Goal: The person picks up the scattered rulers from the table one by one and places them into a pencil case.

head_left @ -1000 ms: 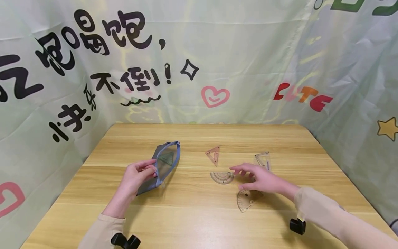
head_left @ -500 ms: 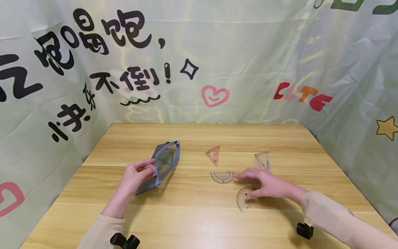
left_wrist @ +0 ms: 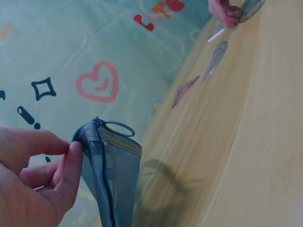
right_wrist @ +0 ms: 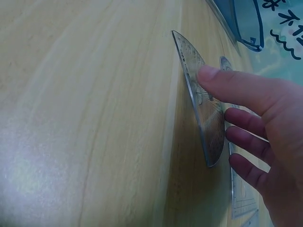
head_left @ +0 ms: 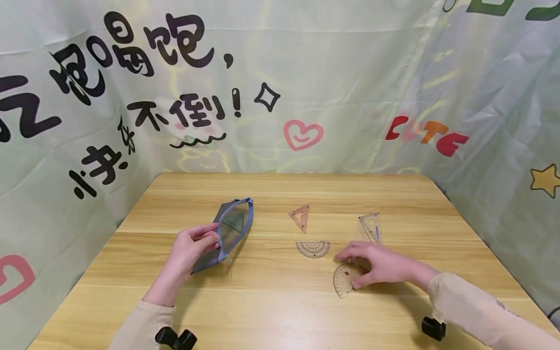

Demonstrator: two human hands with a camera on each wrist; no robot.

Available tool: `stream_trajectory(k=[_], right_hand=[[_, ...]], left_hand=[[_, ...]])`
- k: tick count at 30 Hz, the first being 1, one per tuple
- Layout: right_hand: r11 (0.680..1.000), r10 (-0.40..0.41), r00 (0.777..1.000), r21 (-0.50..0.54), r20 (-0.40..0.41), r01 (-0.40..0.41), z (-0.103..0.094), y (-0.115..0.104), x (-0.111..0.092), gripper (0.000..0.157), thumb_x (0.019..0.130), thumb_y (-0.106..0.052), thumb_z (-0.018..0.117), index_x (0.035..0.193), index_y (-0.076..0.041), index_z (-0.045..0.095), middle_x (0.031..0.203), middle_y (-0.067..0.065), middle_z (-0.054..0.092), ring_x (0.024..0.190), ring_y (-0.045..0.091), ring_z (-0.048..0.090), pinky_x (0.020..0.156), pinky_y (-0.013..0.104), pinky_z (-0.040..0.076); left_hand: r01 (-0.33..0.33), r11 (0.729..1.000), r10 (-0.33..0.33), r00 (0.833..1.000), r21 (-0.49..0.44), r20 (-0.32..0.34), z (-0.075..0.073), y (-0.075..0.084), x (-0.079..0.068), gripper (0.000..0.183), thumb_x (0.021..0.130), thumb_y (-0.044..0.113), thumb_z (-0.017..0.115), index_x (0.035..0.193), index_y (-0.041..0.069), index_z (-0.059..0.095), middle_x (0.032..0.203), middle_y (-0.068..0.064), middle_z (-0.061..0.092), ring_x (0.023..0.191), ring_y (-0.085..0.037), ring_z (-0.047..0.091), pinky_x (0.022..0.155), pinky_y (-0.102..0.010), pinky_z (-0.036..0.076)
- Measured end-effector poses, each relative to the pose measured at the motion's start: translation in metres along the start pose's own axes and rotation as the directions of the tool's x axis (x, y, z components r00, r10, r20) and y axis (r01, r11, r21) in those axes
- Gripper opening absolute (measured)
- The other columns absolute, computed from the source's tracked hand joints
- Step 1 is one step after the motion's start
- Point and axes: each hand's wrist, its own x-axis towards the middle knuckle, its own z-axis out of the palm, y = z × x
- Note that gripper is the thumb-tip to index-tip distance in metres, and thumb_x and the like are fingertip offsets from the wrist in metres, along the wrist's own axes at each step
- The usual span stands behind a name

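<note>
My left hand point(head_left: 192, 250) pinches the rim of a dark mesh zip pouch point(head_left: 204, 262) with blue edging, which gapes toward the right. A greenish set square point(head_left: 235, 222) shows inside it. In the left wrist view, thumb and fingertips hold the pouch point(left_wrist: 120, 175) near its zipper end. My right hand point(head_left: 378, 265) is over a clear fan-shaped protractor point(head_left: 342, 282) lying on the table. The right wrist view has the thumb across this protractor point(right_wrist: 210, 127), the other fingers spread along its far edge.
A clear half-round protractor point(head_left: 312, 250) lies left of my right hand. Behind it is a pink set square point(head_left: 305, 214). A clear set square point(head_left: 372, 223) lies behind the right hand. The wooden table point(head_left: 271, 311) meets printed cloth point(head_left: 350, 73) at its back and sides.
My right hand has moved down and slightly right, from beside the half-round protractor to the fan-shaped one. The left hand and pouch stay in place.
</note>
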Motion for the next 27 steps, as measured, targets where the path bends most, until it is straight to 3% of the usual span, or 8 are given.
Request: stream_trajectory(k=[7,17,27], right_hand=[[1.0,0.019,0.999,0.024,0.034,-0.02,-0.0003,0.0,-0.0013,0.059,0.08,-0.039,0.08,0.131,-0.016,0.061,0.122,-0.002,0.062,0.103,0.008,0.057,0.089,0.027,0.054],[0.998,-0.018,1.0,-0.057,0.025,0.019,0.0018,0.0025,-0.0001,0.058,0.077,-0.029,0.083,0.13,-0.017,0.062,0.122,-0.005,0.062,0.106,0.007,0.057,0.093,0.027,0.054],[0.999,0.022,0.999,-0.032,0.046,-0.021,-0.001,0.0002,0.0026,0.053,0.08,-0.032,0.082,0.128,-0.019,0.064,0.12,-0.005,0.062,0.106,0.009,0.057,0.093,0.028,0.054]], left_hand=[[0.004,1.0,-0.004,1.0,0.004,0.004,0.0,0.0003,-0.0002,0.046,0.094,0.002,0.061,0.137,-0.01,0.05,0.084,0.01,0.063,0.076,0.001,0.065,0.075,-0.013,0.059],[0.007,1.0,-0.007,1.0,-0.002,-0.002,0.0009,0.0012,-0.0011,0.046,0.094,0.0,0.061,0.137,-0.011,0.05,0.083,0.011,0.062,0.075,0.001,0.064,0.075,-0.013,0.059],[0.011,1.0,-0.011,1.0,-0.008,-0.01,0.001,0.0009,-0.0011,0.045,0.094,-0.001,0.06,0.137,-0.011,0.051,0.083,0.01,0.062,0.075,0.001,0.064,0.075,-0.013,0.059]])
